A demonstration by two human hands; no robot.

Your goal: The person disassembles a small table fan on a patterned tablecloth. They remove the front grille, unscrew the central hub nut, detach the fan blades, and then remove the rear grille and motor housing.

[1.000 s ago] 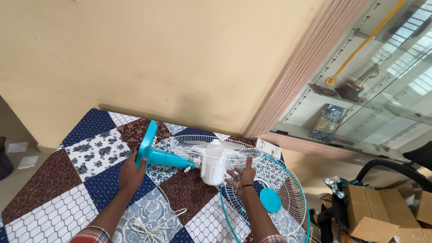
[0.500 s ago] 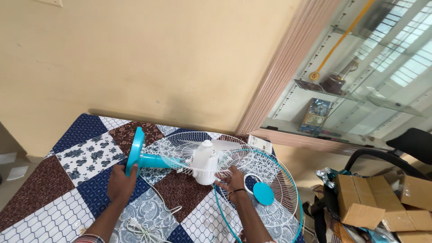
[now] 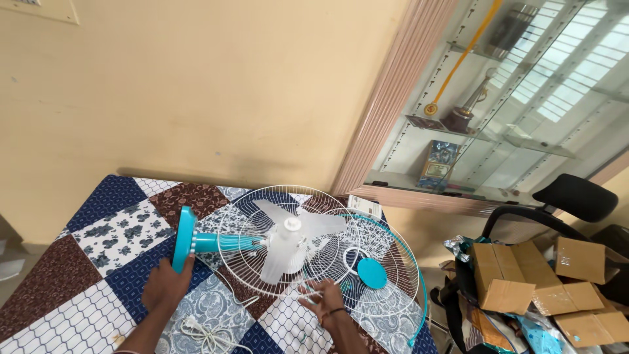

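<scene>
A table fan lies on its side on a patchwork-covered table [image 3: 78,262]. Its teal round base [image 3: 184,237] stands on edge at the left, and my left hand [image 3: 166,286] grips that base from below. The white rear guard with the white blades and motor hub [image 3: 286,240] is tipped up, facing me. My right hand [image 3: 322,298] holds the lower rim of that wire guard, fingers spread on the wires. A second front guard [image 3: 383,275] with a teal rim and teal centre disc lies flat to the right.
The fan's white cord and plug [image 3: 206,330] lie coiled near the table's front edge. A glass display cabinet [image 3: 498,118] stands at the right. Open cardboard boxes [image 3: 524,282] and a black chair [image 3: 563,203] crowd the floor to the right.
The fan head has been tilted up, so the blades and rear guard now face me. My right hand slid from the motor housing down to the guard's lower rim. The view shifted left.
</scene>
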